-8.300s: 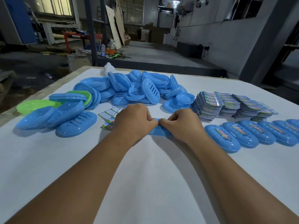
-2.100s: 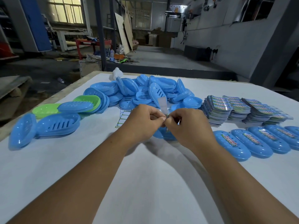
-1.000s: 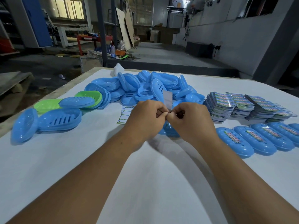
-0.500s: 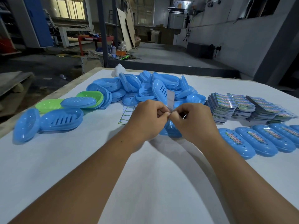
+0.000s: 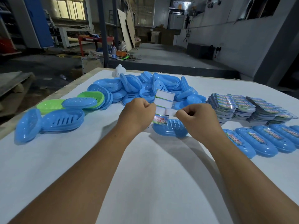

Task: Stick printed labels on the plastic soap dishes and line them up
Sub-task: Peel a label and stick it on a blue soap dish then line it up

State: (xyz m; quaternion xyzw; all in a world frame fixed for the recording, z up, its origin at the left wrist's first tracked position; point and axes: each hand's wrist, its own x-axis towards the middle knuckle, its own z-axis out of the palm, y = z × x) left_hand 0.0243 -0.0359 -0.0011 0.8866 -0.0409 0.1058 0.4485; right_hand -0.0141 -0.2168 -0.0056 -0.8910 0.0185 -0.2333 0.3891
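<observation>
My left hand (image 5: 137, 114) pinches the left edge of a label sheet (image 5: 164, 101) held upright above the table. My right hand (image 5: 196, 118) pinches a label strip (image 5: 169, 112) and pulls it off to the right, white backside showing. A printed label (image 5: 159, 120) hangs at the sheet's lower edge. Directly below lies a blue soap dish (image 5: 169, 130), upside down on the white table (image 5: 145, 167). A row of labelled blue dishes (image 5: 255, 142) runs along the right.
A heap of unlabelled blue dishes (image 5: 145, 88) fills the far middle, with green dishes (image 5: 92, 97) and more blue ones (image 5: 61, 120) at left. Stacks of printed label sheets (image 5: 242, 107) stand at right. A small white object (image 5: 119, 71) sits at the far edge.
My hands have drawn apart. The right hand has pulled a label strip sideways off the sheet, which now faces me wider than before.
</observation>
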